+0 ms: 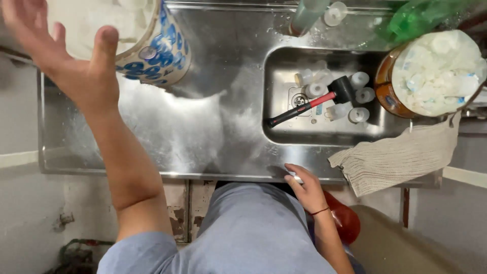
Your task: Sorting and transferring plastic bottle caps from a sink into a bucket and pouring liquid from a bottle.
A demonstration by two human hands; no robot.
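**Left hand** [66, 56]: open, fingers spread, palm turned toward the camera. It was raised over the back left corner of the counter [203, 127], just beside the blue-and-white patterned tub [167, 53] and gripping nothing. Whether it touched the tub's rim could not be told.

**Right hand** [304, 189]: loosely curled, fingertips resting on the counter's front edge, holding nothing. A red cord circled the wrist.

**Blue-and-white patterned tub:** stood at the back left corner, filled with pale white pieces.

**Sink basin** [284, 66]: set into the right half of the counter. It held a black-headed mallet [341, 89], its red-and-black handle pointing at the front left of the basin, among several small white cylinders [359, 79].

**Brown bowl** [384, 86]: at the back right corner, heaped with white pieces.

**Beige cloth** [401, 157]: draped over the front right edge.

**Green bottle** [416, 18]: at the back edge, blurred.

**Step in hand, as judged:** a pause between handlings at the tub, with both hands free and the mallet lying untouched.

**Next move, as judged:** taking hold of the tub would call for the left hand to drop and close on its rim, with the right brought up from the front edge to steady a wet, slippery load.
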